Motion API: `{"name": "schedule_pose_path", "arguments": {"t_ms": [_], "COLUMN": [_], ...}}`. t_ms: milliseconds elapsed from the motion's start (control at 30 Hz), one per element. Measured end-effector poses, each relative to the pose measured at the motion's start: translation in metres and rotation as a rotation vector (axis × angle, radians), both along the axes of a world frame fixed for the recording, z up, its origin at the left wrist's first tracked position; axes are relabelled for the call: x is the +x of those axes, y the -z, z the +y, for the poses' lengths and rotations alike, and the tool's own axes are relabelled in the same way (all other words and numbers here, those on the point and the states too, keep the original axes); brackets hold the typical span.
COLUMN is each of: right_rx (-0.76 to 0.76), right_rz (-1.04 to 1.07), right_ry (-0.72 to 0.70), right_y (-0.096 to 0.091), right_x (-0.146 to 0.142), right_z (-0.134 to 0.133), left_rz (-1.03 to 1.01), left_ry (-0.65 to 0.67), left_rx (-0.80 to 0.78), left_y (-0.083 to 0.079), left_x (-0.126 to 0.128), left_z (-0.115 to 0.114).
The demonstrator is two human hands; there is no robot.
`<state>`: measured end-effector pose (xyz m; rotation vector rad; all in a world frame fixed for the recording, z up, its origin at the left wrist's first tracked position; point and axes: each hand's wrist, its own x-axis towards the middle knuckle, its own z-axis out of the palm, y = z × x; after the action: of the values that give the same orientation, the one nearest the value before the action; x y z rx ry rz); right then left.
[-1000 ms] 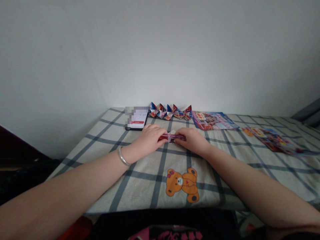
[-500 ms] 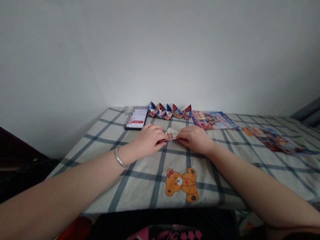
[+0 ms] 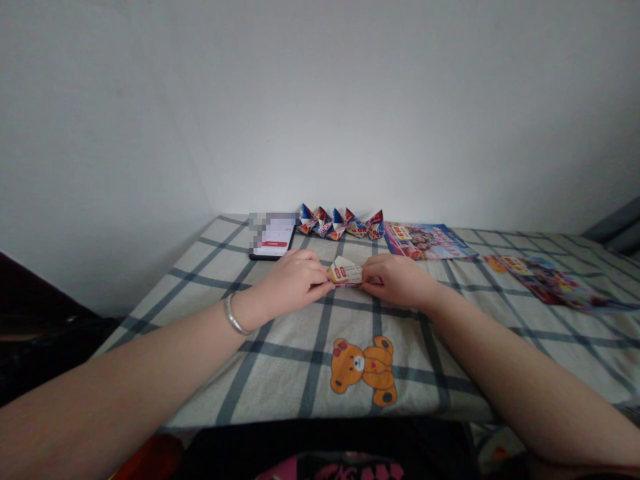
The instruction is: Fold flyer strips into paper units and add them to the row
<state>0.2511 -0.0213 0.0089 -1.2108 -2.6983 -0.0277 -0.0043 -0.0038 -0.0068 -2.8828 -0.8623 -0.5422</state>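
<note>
Bed (image 3: 280, 333): checked sheet, bear print (image 3: 364, 370) near front edge.
Flyers (image 3: 425, 241): flat, beyond-right of bear print; not yet folded.
Folded pieces (image 3: 340, 223): row far beyond bear print; look finished.
Left hand (image 3: 293, 283), right hand (image 3: 400, 281): each grip pinching one end of the paper.
Paper (image 3: 346, 273): part-folded, just beyond bear print.

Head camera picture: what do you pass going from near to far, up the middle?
Teddy bear print → paper slip, pinched between left hand and right hand → row of folded paper shapes → white wall.
</note>
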Motion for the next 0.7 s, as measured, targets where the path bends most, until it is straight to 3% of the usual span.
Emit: {"name": "schedule_pose_path", "arguments": {"t_ms": [233,467,700], "right_rx": [0.032,0.014,0.138], "right_rz": [0.026,0.13,0.099], "right_ry": [0.103,0.268,0.189], "right_y": [0.001,0.017,0.024], "right_x": [0.0,-0.005,-0.011], "right_z": [0.002,0.013,0.021], "left_rz": [-0.036,-0.06,-0.111], "left_ry": [-0.068,-0.167,-0.199], "left_rx": [0.051,0.073,0.023], "left_y": [0.0,0.007,0.009], "left_x": [0.002,0.006,0.007], "left_z": [-0.002,0.004,0.009]}}
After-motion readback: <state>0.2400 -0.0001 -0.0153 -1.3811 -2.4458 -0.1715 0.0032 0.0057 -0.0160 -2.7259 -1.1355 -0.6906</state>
